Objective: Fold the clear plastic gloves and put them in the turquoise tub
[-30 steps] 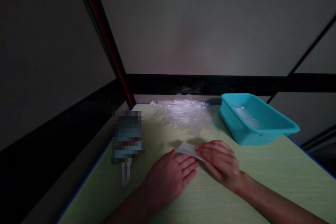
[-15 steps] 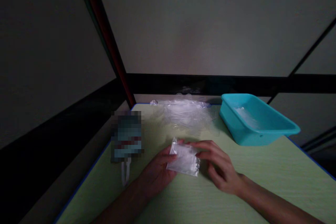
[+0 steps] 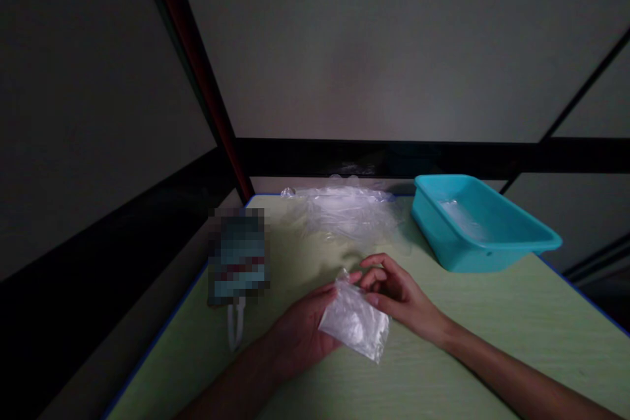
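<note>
A small, flat, clear plastic packet (image 3: 357, 325) with whitish, shiny content lies tilted across my left hand (image 3: 312, 325). The left thumb is at its upper left edge, and the other fingers are mostly hidden beneath it. What is folded inside cannot be made out. My right hand (image 3: 394, 292) is at the packet's upper right edge, its thumb against the plastic. The right fingers are loosely bent and apart from the thumb, above the packet's edge.
A heap of clear plastic bags or film (image 3: 349, 213) lies at the table's back edge. A turquoise basin (image 3: 472, 256) at the right has a clear plastic packet (image 3: 462, 218) inside. To the left lies a blurred-out package (image 3: 239, 259) with a white strap (image 3: 235, 325). Walls border the pale green table (image 3: 443, 380).
The packet has turned clockwise and shifted slightly down and right in my left hand. My right fingers have lifted off its face, and the right thumb is now at its upper edge.
</note>
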The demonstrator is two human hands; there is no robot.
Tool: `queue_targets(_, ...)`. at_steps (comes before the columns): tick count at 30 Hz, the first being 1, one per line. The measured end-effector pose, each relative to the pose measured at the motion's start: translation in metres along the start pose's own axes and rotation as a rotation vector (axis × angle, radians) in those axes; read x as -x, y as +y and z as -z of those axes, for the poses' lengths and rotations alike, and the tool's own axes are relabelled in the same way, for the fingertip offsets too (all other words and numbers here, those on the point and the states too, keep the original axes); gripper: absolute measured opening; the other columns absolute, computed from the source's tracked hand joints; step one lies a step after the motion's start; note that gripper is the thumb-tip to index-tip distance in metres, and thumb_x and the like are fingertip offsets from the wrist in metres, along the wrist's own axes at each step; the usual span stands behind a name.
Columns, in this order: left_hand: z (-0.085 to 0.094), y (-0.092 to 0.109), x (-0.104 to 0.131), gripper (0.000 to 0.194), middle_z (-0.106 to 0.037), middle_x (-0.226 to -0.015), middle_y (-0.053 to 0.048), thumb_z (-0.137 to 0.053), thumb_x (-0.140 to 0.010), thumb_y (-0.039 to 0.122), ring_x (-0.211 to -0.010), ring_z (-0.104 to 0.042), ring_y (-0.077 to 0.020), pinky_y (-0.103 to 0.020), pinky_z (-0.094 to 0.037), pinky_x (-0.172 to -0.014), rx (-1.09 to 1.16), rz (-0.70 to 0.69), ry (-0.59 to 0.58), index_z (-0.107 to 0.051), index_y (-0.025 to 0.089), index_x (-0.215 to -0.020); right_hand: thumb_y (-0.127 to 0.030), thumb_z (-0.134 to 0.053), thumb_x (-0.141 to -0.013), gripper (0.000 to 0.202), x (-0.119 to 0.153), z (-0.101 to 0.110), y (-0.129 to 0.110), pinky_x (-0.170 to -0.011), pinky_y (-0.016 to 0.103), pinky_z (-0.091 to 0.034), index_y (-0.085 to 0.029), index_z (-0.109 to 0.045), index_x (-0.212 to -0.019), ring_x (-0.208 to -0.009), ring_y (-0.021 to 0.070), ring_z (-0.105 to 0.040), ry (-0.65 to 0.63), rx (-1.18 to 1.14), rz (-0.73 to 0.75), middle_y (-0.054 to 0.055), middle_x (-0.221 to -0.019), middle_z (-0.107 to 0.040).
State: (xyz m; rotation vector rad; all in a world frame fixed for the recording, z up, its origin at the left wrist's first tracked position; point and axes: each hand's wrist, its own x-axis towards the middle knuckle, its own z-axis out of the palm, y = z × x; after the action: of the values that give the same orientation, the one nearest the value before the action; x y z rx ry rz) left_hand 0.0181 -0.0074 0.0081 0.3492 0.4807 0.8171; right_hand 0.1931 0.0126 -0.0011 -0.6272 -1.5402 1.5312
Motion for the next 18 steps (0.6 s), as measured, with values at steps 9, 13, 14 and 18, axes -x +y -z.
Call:
queue_targets(9, 0.007, -0.002, -0.001, 0.026, -0.063, -0.097, -0.01, -0.064, -0.075, 0.023, -0.095, -0.055, -0.0214, -0.033, -0.037, -0.088, -0.013, 0.124, -0.124, -0.064, 0.01, -0.097, -0.021, -0.062, -0.078, 0.032, 0.006, 0.0, -0.01, -0.076, 0.024, -0.041, -0.022, -0.051, -0.109, -0.09, 0.0126, -0.054, -0.183, 0.059, -0.006, 0.002, -0.099, -0.059)
queue_targets(13, 0.004, -0.002, 0.0, 0.032, -0.062, -0.1, -0.008, -0.065, -0.074, 0.024, -0.09, -0.056, -0.018, -0.03, -0.039, -0.083, -0.036, 0.136, -0.139, -0.061, 0.013, -0.104, -0.018, -0.059, -0.079, 0.023, 0.005, 0.002, -0.008, -0.077, 0.025, -0.041, -0.02, -0.062, -0.102, -0.092, 0.0143, -0.056, -0.223, 0.138, -0.035, 0.004, -0.102, -0.062)
queue_targets(14, 0.003, -0.002, 0.0, 0.033, -0.062, -0.1, -0.007, -0.065, -0.074, 0.024, -0.091, -0.056, -0.0179, -0.03, -0.04, -0.083, -0.036, 0.134, -0.138, -0.06, 0.015, -0.106, -0.018, -0.059, -0.079, 0.02, 0.004, 0.002, -0.007, -0.074, 0.024, -0.042, -0.019, -0.065, -0.098, -0.088, 0.0141, -0.057, -0.222, 0.148, -0.048, 0.004, -0.098, -0.064)
queue_targets(18, 0.001, -0.001, 0.001, 0.03, -0.064, -0.096, -0.006, -0.061, -0.079, 0.025, -0.09, -0.058, -0.018, -0.032, -0.04, -0.083, -0.046, 0.155, -0.144, -0.06, 0.015, -0.106, -0.02, -0.061, -0.078, 0.015, 0.004, 0.002, -0.003, -0.067, 0.022, -0.042, -0.017, -0.07, -0.089, -0.076, 0.0125, -0.058, -0.159, 0.143, -0.049, 0.004, -0.085, -0.067)
